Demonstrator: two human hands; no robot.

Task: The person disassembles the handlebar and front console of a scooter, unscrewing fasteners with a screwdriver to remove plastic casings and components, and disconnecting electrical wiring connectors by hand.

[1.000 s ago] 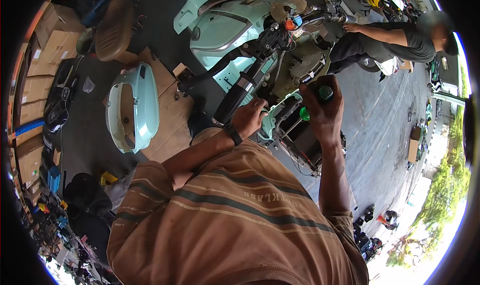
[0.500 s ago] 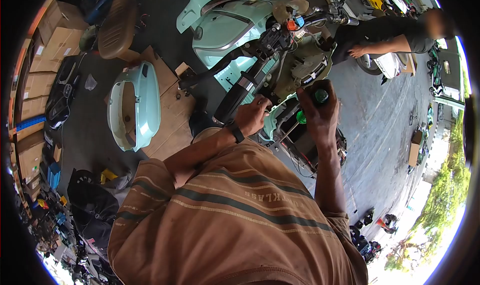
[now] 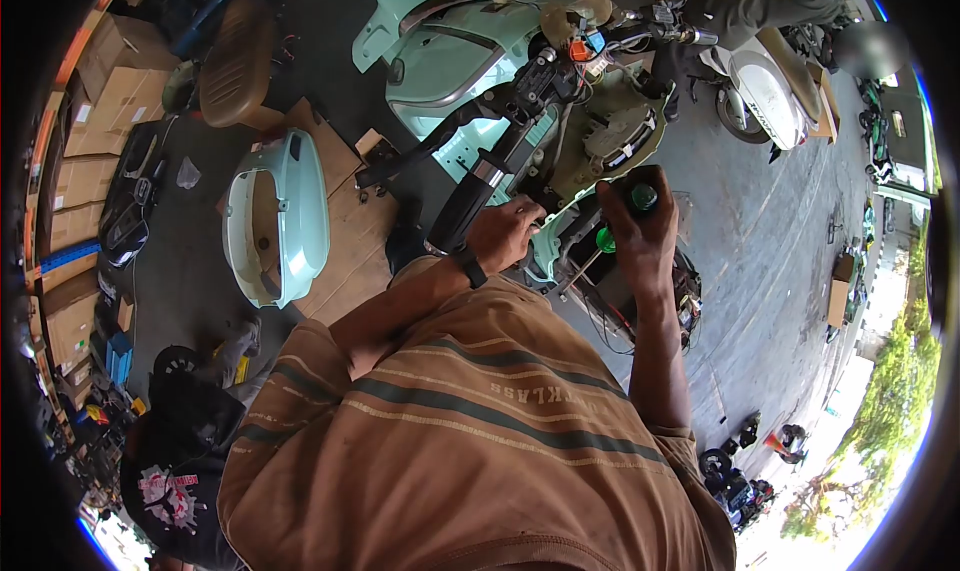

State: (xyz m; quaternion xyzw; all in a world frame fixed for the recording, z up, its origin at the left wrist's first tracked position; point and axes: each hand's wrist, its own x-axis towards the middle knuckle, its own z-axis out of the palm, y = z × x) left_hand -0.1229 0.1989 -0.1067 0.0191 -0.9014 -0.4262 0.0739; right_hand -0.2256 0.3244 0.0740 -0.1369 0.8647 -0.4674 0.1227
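My right hand (image 3: pixel 645 233) is wrapped round a screwdriver with a green handle (image 3: pixel 606 240); its thin metal shaft slants down to the left over a dark part of the scooter. Beside it, my left hand (image 3: pixel 503 233) has its fingers curled together at the edge of a mint-green panel (image 3: pixel 545 250); what they hold, if anything, is hidden. Just above my left hand lies the black handlebar grip (image 3: pixel 468 203). The opened scooter front, with a greenish inner shell (image 3: pixel 640 131), stands above both hands.
A mint-green body cover (image 3: pixel 300 216) lies on cardboard (image 3: pixel 350 236) at the left, with a brown seat (image 3: pixel 237 61) behind. One person (image 3: pixel 760 6) bends over at the upper right near a white scooter (image 3: pixel 765 96). Another person in black (image 3: pixel 180 471) is at the lower left.
The person at the upper right has moved up and leaned over, uncovering more of the white scooter. The person at the lower left has shifted. My hands keep nearly the same place and hold.
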